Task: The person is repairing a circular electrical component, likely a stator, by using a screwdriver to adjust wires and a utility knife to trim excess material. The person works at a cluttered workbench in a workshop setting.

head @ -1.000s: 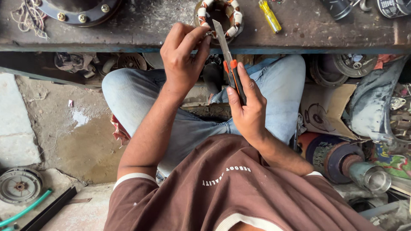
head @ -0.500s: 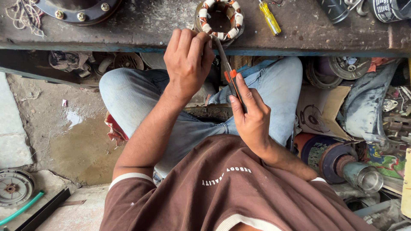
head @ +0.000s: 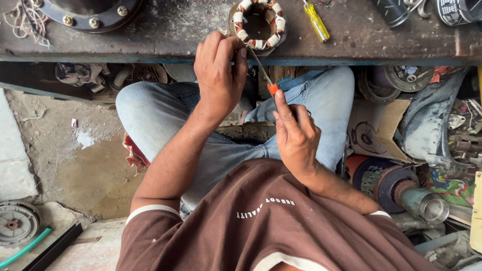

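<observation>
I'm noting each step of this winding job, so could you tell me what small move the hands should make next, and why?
Probably ease the blade further along the stator ring on the bench. The right hand grips the orange-handled tool with its tip at the ring's near edge, and the left hand is pinching there.

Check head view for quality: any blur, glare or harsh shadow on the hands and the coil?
Head view: even, soft daylight, no glare. Left hand, right hand and wound coil ring are sharp, no motion blur. The thin blade of the orange-handled tool is clear. Under the bench edge it falls into deep shadow, clutter there hard to read. Slight wide-angle stretching at the corners.
</observation>
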